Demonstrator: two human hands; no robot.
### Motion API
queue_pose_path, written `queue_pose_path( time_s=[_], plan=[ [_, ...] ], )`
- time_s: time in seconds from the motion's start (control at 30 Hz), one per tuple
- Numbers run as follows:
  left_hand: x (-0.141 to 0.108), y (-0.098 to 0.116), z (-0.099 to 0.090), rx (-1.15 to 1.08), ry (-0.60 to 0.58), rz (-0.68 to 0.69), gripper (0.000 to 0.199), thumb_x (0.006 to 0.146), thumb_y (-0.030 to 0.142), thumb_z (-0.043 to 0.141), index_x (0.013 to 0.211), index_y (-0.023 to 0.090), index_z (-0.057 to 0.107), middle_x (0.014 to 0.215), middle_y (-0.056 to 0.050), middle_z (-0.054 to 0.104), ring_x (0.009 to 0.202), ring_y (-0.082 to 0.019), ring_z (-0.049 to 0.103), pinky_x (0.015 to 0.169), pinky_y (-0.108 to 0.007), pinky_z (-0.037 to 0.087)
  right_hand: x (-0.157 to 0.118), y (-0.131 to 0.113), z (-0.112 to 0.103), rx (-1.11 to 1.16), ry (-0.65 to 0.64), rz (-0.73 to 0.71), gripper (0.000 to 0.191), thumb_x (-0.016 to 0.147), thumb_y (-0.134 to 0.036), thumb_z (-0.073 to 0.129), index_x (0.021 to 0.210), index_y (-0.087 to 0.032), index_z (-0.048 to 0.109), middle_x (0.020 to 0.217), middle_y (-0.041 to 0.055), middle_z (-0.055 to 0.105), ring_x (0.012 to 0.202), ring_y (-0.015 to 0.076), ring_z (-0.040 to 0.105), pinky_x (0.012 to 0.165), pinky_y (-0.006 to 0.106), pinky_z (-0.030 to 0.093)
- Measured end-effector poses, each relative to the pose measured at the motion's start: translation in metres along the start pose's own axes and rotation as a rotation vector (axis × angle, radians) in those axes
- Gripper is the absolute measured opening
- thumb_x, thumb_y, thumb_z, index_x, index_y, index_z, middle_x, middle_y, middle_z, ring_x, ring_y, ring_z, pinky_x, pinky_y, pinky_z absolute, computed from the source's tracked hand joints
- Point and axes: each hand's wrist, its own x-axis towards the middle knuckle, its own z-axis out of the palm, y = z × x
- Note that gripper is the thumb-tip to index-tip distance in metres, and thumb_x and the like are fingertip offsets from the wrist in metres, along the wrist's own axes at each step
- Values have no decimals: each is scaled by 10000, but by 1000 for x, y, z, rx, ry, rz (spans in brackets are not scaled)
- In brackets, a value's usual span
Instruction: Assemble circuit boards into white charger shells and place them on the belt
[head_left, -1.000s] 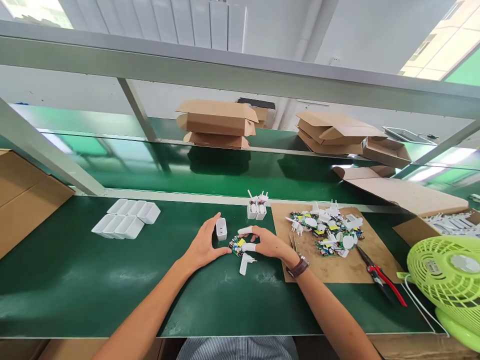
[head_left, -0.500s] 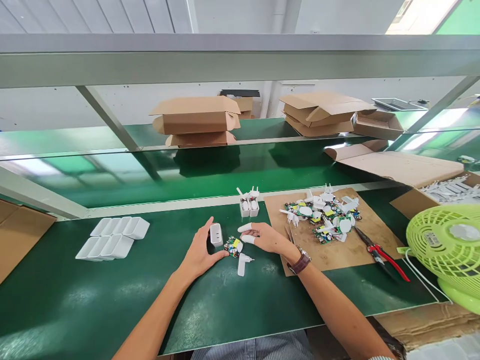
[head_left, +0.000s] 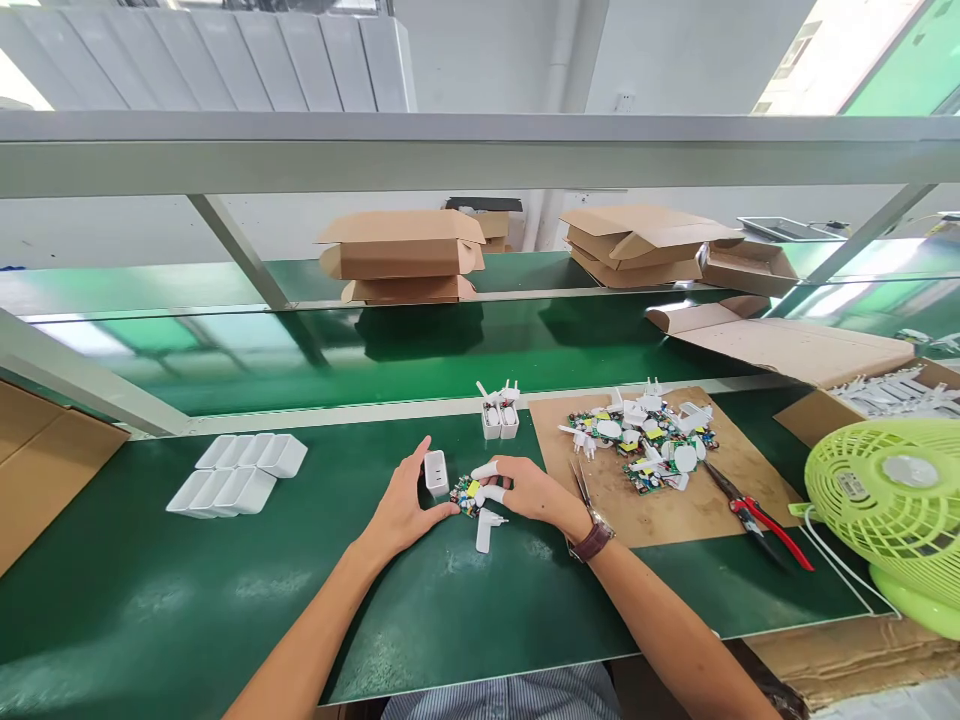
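Note:
A small white charger housing (head_left: 436, 473) stands on the green bench, two slots in its upper face. Curved around its left side is my left hand (head_left: 405, 508), fingers and thumb spread, the thumb tip at the left edge of a small circuit board (head_left: 466, 496). My right hand (head_left: 532, 492), with white covers on thumb and index finger, pinches that board from its right side; the fingertips partly hide it. Just below the board lies a white plug piece (head_left: 486, 530) with pins pointing right. Tweezers (head_left: 585, 485) lie beside my right wrist, partly hidden.
White housings (head_left: 240, 475) stand in rows at left. Two filled housings (head_left: 500, 418) stand behind my hands. Circuit boards with plugs (head_left: 649, 435) are heaped on a brown sheet (head_left: 645, 520), near red-handled pliers (head_left: 754, 515). A green fan (head_left: 885, 500) and an open carton (head_left: 817, 415) are at right.
My right hand has moved slightly left and down, its covered fingertips now on the circuit board. My left hand stays around the housing. The view has tilted up slightly.

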Motion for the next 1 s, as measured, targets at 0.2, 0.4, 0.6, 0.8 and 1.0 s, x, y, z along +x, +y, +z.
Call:
queue_pose_path(
  time_s=[0.2,0.4,0.6,0.8,1.0],
  plan=[
    [0,3,-1,-23,-13,-14,1019,751,445,817,1578,256,253,1543,-150,471,1420,-366,468,1164,-537,406,-4,-7,1,-228,41,3,314,840,-59,553,1015,-190,778,927,44,790,727,159,668,712,263,508],
    [0,3,-1,-26,-1,1,1013,754,446,813,1581,261,258,1559,-141,454,1418,-358,469,1166,-525,405,-7,-9,4,-312,130,-53,288,963,-201,518,1124,-211,756,928,60,804,788,199,724,738,288,521],
    [0,0,0,-37,18,5,1030,732,432,834,1575,267,266,1541,-144,473,1384,-363,504,1149,-542,420,-7,-1,4,-321,221,-112,287,996,-269,494,1159,-218,725,1025,80,787,899,216,725,829,329,543],
    [1,-4,2,-33,31,30,1037,741,445,835,1580,272,251,1517,-151,489,1359,-362,527,1130,-551,435,-13,-6,21,-491,146,-184,479,858,-444,728,1231,-158,635,1105,136,700,988,284,652,884,434,529],
    [0,-5,1,-46,42,39,1059,735,438,848,1584,291,232,1434,-126,549,1290,-331,580,1114,-540,457,-13,-5,27,-647,13,-201,403,830,-180,698,1219,-119,614,1175,166,665,1053,304,602,905,454,506]
  ],
)
